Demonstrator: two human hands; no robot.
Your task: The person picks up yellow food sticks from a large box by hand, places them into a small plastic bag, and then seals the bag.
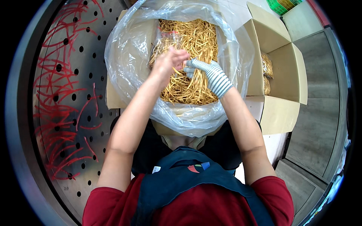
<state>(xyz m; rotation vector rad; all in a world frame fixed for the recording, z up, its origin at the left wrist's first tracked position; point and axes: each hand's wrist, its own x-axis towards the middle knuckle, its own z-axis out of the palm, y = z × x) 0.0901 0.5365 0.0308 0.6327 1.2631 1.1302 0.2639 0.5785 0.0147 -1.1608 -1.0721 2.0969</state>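
Note:
Dried yellow-brown strips point(198, 35), which look like dried daylily buds, fill a carton lined with a large clear plastic bag point(124, 56). My right hand point(212, 74), in a grey-and-white striped glove, is among them with a bunch of strips point(199, 77) in its fingers. My left hand point(171, 60) is bare and blurred, its fingers stretched towards the glove. A loose strip shows by its thumb. Just beyond the left hand lies a small clear packet point(169, 39) with red at its top, partly hidden by that hand; strips show through it.
On the right stands an open cardboard box point(282, 70) holding packets of strips point(266, 66). A perforated metal surface point(87, 113) on the left carries many red strips point(59, 113). Grey panels point(315, 84) line the right side, and a green crate point(280, 6) sits at the far right.

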